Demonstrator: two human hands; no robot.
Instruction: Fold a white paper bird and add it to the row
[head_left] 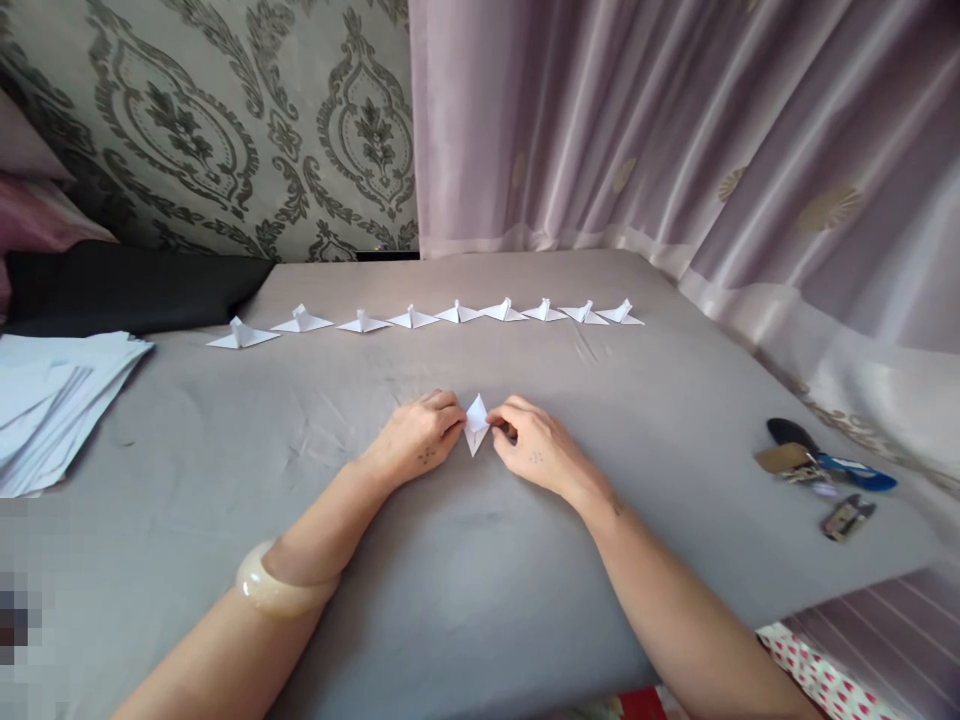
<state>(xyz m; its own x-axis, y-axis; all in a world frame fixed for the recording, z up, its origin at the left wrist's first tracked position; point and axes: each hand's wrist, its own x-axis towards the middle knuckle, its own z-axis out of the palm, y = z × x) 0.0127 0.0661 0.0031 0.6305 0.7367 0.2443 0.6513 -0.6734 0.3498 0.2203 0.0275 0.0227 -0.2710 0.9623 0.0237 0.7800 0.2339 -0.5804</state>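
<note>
A small folded piece of white paper (pixel 475 423), diamond-shaped with its point toward me, rests on the grey sheet (pixel 465 570). My left hand (pixel 417 438) pinches its left edge with closed fingers. My right hand (pixel 534 452) pinches its right edge the same way. A pale bangle (pixel 279 592) sits on my left forearm. Beyond the hands, several finished white paper folds (pixel 420 319) stand in a row across the sheet.
A stack of white paper sheets (pixel 52 400) lies at the left edge. Keys with a blue tag and a dark object (pixel 821 468) lie at the right. A black cloth (pixel 127 285) is at the back left, a mauve curtain (pixel 675 130) behind and right.
</note>
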